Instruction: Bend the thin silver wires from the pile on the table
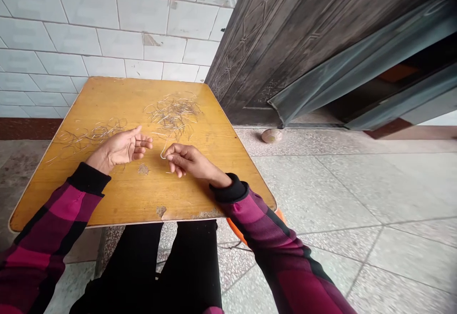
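Observation:
Between thumb and forefinger, my right hand [185,159] pinches a thin bent wire [163,151] over the middle of the table. The wire's free part curves upward, left of the fingertips. My left hand [130,146] is held palm inward with its fingers loosely bent and apart, and nothing shows in it. A tangled pile of thin wires [174,113] lies beyond my right hand. Behind and left of my left hand, a looser spread of bent wires [89,133] covers part of the tabletop.
The yellow wooden table [200,195] has chipped spots near its front edge. A white tiled wall [143,14] stands behind it. To the right are a dark carved door [250,66], a grey-green curtain [321,85] and a roundish object [272,136] on the floor. Something orange [237,230] shows under the table.

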A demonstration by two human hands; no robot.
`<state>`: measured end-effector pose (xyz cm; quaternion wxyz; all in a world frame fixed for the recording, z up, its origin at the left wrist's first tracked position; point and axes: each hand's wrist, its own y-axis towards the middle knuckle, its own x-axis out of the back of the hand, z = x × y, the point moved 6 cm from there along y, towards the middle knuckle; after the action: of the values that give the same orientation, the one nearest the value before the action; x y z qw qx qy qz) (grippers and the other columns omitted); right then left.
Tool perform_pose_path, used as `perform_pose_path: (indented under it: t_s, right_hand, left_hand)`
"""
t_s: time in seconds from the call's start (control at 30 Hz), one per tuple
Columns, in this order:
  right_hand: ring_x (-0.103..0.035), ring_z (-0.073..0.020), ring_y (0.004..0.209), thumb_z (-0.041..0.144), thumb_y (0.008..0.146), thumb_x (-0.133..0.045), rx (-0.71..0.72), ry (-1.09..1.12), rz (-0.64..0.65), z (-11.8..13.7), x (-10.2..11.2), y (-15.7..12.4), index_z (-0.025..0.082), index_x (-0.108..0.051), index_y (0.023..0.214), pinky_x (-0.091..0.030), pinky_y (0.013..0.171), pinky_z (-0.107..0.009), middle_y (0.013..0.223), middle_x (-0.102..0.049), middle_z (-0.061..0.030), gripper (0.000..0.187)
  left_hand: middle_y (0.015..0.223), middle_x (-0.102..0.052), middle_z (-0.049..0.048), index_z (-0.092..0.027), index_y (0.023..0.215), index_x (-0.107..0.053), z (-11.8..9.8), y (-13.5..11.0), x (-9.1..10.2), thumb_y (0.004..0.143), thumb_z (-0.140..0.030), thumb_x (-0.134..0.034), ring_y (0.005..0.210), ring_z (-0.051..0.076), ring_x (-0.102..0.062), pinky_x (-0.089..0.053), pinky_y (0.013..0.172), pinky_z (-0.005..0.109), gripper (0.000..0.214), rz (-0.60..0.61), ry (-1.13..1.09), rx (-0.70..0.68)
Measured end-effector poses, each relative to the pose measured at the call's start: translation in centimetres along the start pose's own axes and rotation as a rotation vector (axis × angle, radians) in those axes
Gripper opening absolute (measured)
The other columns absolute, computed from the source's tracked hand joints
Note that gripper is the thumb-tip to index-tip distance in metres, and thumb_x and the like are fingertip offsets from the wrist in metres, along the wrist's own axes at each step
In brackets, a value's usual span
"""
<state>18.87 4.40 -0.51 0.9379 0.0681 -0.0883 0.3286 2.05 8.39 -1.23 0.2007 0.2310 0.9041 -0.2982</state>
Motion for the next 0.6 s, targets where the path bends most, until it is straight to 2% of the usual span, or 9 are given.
perform_pose_path:
  t_s: [0.1, 0.17, 0.27, 0.37, 0.47, 0.6]
  right_hand:
    - [-0.054, -0.0036, 0.045, 0.045, 0.093, -0.055, 0.013, 0.037, -0.054, 0.0, 0.8, 0.2, 0.016, -0.052, 0.094, -0.041, 0.043, -0.015, 0.065, -0.062, 0.0041, 0.029]
    - [-0.053, -0.0033, 0.044, 0.044, 0.093, -0.055, 0.005, 0.044, -0.052, 0.0, 0.9, 0.2, 0.017, -0.051, 0.093, -0.041, 0.044, -0.016, 0.064, -0.061, 0.0049, 0.027]
    - [-0.053, -0.0031, 0.044, 0.040, 0.094, -0.055, -0.019, 0.026, 0.002, -0.2, 0.5, 0.2, 0.016, -0.052, 0.091, -0.042, 0.044, -0.016, 0.061, -0.059, 0.0058, 0.024]
    - [-0.053, -0.0030, 0.044, 0.036, 0.094, -0.054, -0.035, 0.009, 0.074, -0.3, 0.0, 0.2, 0.016, -0.055, 0.090, -0.042, 0.044, -0.015, 0.062, -0.060, 0.0054, 0.021]
    - [-0.055, -0.0034, 0.046, 0.034, 0.092, -0.058, -0.069, 0.079, 0.107, -0.5, 0.0, 0.2, 0.015, -0.058, 0.090, -0.043, 0.044, -0.015, 0.062, -0.061, 0.0050, 0.019]
    - [-0.063, -0.0058, 0.056, 0.033, 0.084, -0.070, -0.107, 0.353, 0.064, -0.8, 0.6, 0.4, 0.014, -0.063, 0.094, -0.048, 0.049, -0.014, 0.068, -0.067, 0.0021, 0.022]
  left_hand:
    - [0.070, -0.069, 0.0080, -0.007, 0.082, -0.064, 0.4, 0.1, -0.3, 0.101, -0.020, -0.037, 0.050, 0.010, -0.063, -0.053, 0.049, 0.020, 0.036, -0.051, 0.047, -0.076]
    - [0.074, -0.070, 0.0079, -0.008, 0.086, -0.065, 1.2, -0.1, -1.5, 0.096, -0.019, -0.049, 0.053, 0.011, -0.063, -0.053, 0.050, 0.021, 0.023, -0.003, 0.211, -0.107]
    - [0.069, -0.069, 0.0069, -0.009, 0.081, -0.066, 2.4, -0.8, -3.4, 0.090, -0.026, -0.060, 0.053, 0.012, -0.063, -0.051, 0.051, 0.022, 0.020, 0.073, 0.495, -0.127]
    - [0.058, -0.065, 0.0042, -0.010, 0.073, -0.064, 3.0, -1.1, -4.2, 0.086, -0.025, -0.064, 0.049, 0.011, -0.060, -0.048, 0.050, 0.021, 0.019, 0.086, 0.671, -0.144]
    - [0.053, -0.062, 0.0021, -0.012, 0.067, -0.063, 2.9, -1.1, -4.3, 0.083, -0.024, -0.063, 0.044, 0.009, -0.055, -0.042, 0.044, 0.018, 0.020, 0.072, 0.670, -0.168]
    - [0.052, -0.061, 0.0012, -0.012, 0.065, -0.064, 2.3, -0.9, -4.0, 0.080, -0.024, -0.064, 0.042, 0.007, -0.051, -0.039, 0.041, 0.017, 0.020, 0.024, 0.491, -0.240]
